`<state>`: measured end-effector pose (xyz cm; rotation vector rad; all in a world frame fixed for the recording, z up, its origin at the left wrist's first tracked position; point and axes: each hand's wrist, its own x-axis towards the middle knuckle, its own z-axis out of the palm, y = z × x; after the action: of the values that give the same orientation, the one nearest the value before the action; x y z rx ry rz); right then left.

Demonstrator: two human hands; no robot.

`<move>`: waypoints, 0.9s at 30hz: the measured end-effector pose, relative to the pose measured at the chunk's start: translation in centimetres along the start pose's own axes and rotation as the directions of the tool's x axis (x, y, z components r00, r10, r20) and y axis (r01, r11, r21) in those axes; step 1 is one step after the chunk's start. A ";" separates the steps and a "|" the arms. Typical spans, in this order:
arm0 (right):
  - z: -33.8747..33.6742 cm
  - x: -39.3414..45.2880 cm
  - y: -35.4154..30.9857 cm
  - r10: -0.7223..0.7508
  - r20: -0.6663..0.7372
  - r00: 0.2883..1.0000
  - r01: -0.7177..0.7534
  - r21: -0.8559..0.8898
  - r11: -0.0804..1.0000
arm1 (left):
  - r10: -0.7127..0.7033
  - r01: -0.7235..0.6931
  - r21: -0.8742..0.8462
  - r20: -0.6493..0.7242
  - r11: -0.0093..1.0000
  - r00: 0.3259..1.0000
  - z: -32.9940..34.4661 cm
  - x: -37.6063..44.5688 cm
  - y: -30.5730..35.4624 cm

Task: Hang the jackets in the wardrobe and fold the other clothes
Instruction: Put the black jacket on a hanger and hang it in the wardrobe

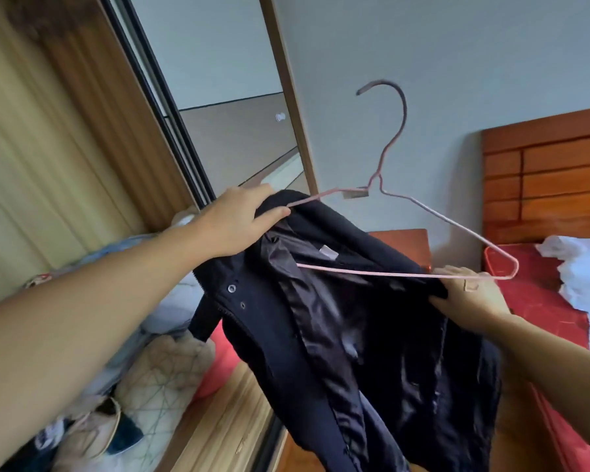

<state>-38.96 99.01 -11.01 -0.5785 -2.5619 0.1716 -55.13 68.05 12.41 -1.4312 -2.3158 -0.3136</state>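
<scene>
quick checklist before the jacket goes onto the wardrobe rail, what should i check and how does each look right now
1. Left shoulder seated on the pink hanger: ok, that end is tucked inside the dark jacket under the left hand.
2. Right shoulder seated: not ok, the hanger's right corner sticks out bare past the fabric.
3. Right hand has firm hold: ok, it grips the jacket edge with the bottom bar.
4. Hook free to catch a rail: ok, it stands clear above the collar.
5. Front fastened: not ok, the jacket hangs open with lining showing.
6. Rail space in the wardrobe: cannot tell, no rail is in view.
</scene>
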 end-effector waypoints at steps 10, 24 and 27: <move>-8.7 6.6 -0.6 -0.046 0.097 0.994 0.045 0.007 0.999 | -0.112 0.115 0.045 -0.064 0.992 0.992 -0.2 -5.4 -7.1; -15.8 5.8 -7.3 0.200 0.029 0.979 -0.200 -0.014 0.980 | -0.256 0.259 -0.011 -0.204 0.966 0.945 2.4 -2.8 -1.9; -17.2 5.2 -10.6 0.154 -0.001 0.988 -0.152 0.149 0.977 | -0.278 0.260 -0.116 -0.189 0.959 0.942 2.8 -1.7 0.3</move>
<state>-38.34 91.92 8.62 -0.7167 -2.4659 0.4076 -54.76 67.90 9.14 -1.0611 -2.3497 -0.6208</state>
